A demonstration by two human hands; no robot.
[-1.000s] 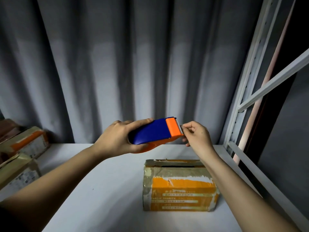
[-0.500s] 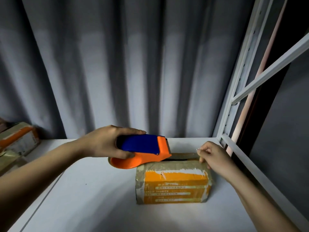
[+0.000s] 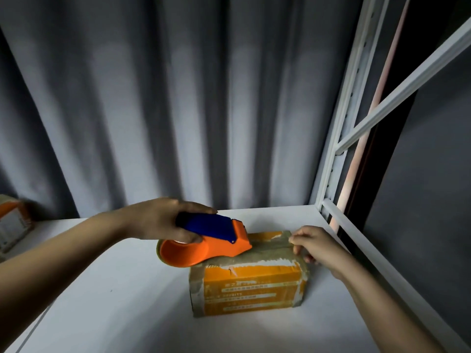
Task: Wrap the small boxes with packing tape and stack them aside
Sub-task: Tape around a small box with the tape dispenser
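Gripping the blue-and-orange tape dispenser (image 3: 206,242), the left hand (image 3: 158,217) curls round its handle, nose resting on the orange box (image 3: 251,284), which lies on the white shelf (image 3: 114,301). At the box's right end the right hand (image 3: 317,247) pinches the tape down with curled fingers. Another box (image 3: 14,221) sits far left.

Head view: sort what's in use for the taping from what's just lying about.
In use: orange-and-blue plastic tape dispenser, gripped by left hand; orange taped cardboard box, its right end held by right hand.

Lying about: orange-and-white cardboard box at far left; grey curtain.
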